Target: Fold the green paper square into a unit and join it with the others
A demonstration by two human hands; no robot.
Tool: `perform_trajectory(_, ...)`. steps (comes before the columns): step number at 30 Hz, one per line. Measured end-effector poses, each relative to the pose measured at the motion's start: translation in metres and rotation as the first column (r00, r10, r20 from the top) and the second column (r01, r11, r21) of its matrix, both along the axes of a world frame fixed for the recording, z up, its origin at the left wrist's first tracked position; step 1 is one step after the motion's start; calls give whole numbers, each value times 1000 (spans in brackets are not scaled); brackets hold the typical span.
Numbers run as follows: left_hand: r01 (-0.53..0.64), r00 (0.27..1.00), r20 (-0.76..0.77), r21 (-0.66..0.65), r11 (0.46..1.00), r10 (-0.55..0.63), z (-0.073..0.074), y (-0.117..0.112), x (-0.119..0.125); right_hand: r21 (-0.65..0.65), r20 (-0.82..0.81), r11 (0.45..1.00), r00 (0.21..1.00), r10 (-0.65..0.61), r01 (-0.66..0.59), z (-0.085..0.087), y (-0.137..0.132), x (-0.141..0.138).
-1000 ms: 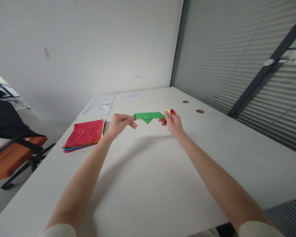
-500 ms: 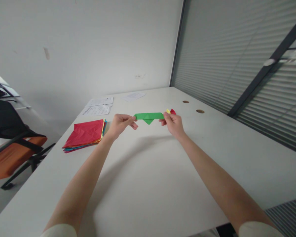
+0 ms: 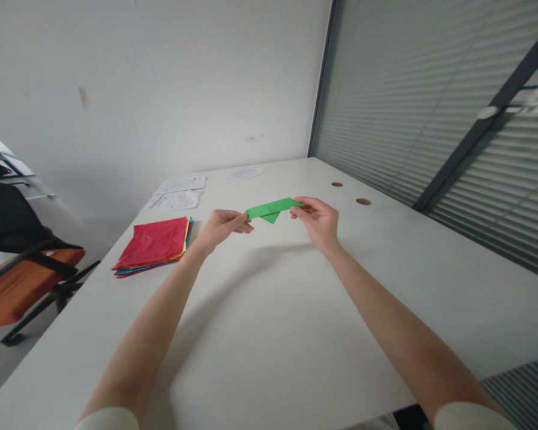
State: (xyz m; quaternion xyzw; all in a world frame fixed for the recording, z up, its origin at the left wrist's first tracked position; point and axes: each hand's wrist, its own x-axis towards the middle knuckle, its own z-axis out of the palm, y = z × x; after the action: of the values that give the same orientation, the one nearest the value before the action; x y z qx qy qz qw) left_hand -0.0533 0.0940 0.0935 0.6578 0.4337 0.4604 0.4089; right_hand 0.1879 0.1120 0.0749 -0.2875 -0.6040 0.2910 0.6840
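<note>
A folded green paper strip [image 3: 271,209] with a small triangular flap under its middle hangs above the white table [image 3: 269,334]. My left hand [image 3: 222,226] pinches its left end, fingers closed. My right hand [image 3: 319,220] pinches the right end, fingers closed round it, and tilts that end up. The small red and yellow paper pieces behind my right hand are hidden now.
A stack of coloured paper sheets [image 3: 156,243], red on top, lies at the left of the table. White printed sheets [image 3: 179,192] lie near the far edge. Two round cable holes [image 3: 363,202] sit at the right. An orange chair [image 3: 22,272] stands left of the table.
My right hand has turned and lifted its end, so the green strip now slopes up to the right. The red and yellow pieces behind that hand are covered.
</note>
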Motion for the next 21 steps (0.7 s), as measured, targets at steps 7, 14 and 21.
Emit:
perform_trajectory(7,64,997,-61,202,977,-52,4,-16,22,126,301,980,948,108,-152,1,-12,-7)
perform_trajectory(14,33,996,-85,241,970,-12,2,-29,39,6,226,962,937,265,-273,1,-22,-18)
perform_trajectory(21,49,997,44,184,982,-58,-4,-30,43,-43,151,964,952,268,-264,1,-22,-21)
